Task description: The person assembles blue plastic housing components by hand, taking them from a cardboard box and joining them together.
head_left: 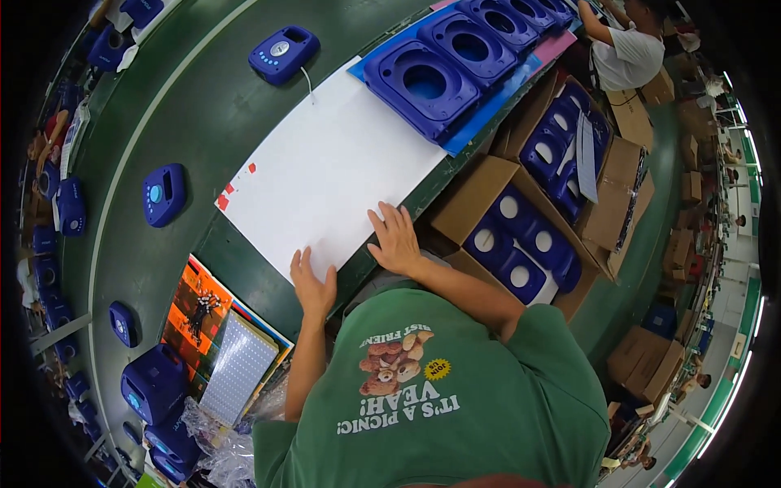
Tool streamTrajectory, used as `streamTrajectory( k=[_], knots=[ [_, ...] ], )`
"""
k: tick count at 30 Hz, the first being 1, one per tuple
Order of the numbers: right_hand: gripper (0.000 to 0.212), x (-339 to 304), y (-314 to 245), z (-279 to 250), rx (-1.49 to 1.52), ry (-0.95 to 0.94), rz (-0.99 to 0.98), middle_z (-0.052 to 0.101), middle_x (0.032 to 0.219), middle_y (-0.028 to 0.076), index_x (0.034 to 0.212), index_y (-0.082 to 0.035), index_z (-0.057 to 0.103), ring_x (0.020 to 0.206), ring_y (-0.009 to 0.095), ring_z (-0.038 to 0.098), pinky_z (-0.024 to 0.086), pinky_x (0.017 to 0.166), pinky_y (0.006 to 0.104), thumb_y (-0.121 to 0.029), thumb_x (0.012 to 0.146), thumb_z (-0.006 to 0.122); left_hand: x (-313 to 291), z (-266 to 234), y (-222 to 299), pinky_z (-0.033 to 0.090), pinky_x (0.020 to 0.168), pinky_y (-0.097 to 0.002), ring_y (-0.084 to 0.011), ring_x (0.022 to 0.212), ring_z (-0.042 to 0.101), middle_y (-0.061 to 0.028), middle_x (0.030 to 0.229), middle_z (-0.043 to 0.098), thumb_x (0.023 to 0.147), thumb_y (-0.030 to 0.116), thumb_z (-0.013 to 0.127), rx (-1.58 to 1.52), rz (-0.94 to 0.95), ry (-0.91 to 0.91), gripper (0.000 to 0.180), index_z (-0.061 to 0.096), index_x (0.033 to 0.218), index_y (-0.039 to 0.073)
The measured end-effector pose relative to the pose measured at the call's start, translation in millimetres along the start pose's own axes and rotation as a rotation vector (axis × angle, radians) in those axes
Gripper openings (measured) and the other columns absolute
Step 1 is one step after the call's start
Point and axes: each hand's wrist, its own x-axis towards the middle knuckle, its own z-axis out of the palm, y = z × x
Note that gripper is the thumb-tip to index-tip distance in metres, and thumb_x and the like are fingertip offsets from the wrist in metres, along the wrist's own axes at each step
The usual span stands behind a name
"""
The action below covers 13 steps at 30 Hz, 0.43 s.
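Note:
My left hand (313, 283) rests at the near edge of a large white sheet (325, 175), fingers apart and nothing in them. Further right along that same edge lies my right hand (396, 239), its fingers spread and likewise holding nothing. The sheet is bare apart from a few small red pieces (226, 196) at its left corner. Beyond its far right end, a row of blue plastic housings (423, 81) with round openings lies on a blue sheet (470, 122). A blue housing with a handle (285, 55) sits past the far edge, a thin white cable running from it.
Cardboard boxes (476, 191) of blue housings stand at my right. On the left lie an orange printed sheet (189, 313), a perforated white panel (238, 366) and clear plastic wrap (232, 464). Blue housings (164, 195) sit on the green belt (203, 122). A person (630, 53) works at far right.

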Motion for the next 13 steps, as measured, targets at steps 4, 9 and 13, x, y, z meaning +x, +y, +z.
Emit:
streamTrajectory(
  k=[4, 9, 13],
  knots=[
    [0.073, 8.6, -3.4, -0.8, 0.017, -0.020, -0.062, 0.035, 0.135, 0.027, 0.133, 0.000, 0.038, 0.126, 0.040, 0.035, 0.025, 0.106, 0.0543, -0.025, 0.072, 0.070, -23.0, -12.3, -2.9, 0.040, 0.094, -0.0413, -0.0347, 0.114, 0.046, -0.0231, 0.128, 0.044, 0.077, 0.015, 0.068, -0.006, -0.062, 0.137, 0.058, 0.046, 0.128, 0.001],
    [0.073, 6.8, -12.7, 5.1, 0.178, -0.039, -0.106, 0.035, 0.134, 0.027, 0.133, -0.001, 0.038, 0.123, 0.042, 0.037, 0.030, 0.105, 0.0483, -0.022, 0.072, 0.070, -53.8, -9.8, 9.4, 0.047, 0.060, -0.0240, -0.0099, 0.066, 0.056, -0.0076, 0.080, 0.060, 0.093, 0.013, 0.050, -0.399, -0.381, 0.177, 0.030, 0.056, 0.119, -0.001],
    [0.075, -12.8, -14.0, 14.9, 0.282, -0.259, -0.145, 0.034, 0.136, 0.027, 0.135, -0.001, 0.036, 0.126, 0.042, 0.035, 0.028, 0.107, 0.0465, -0.024, 0.073, 0.070, -76.7, -15.9, 46.1, 0.050, 0.060, -0.0248, -0.0117, 0.063, 0.059, -0.0086, 0.068, 0.060, 0.097, 0.021, 0.047, -0.375, -0.731, 0.036, 0.030, 0.058, 0.116, 0.000]
  ],
)
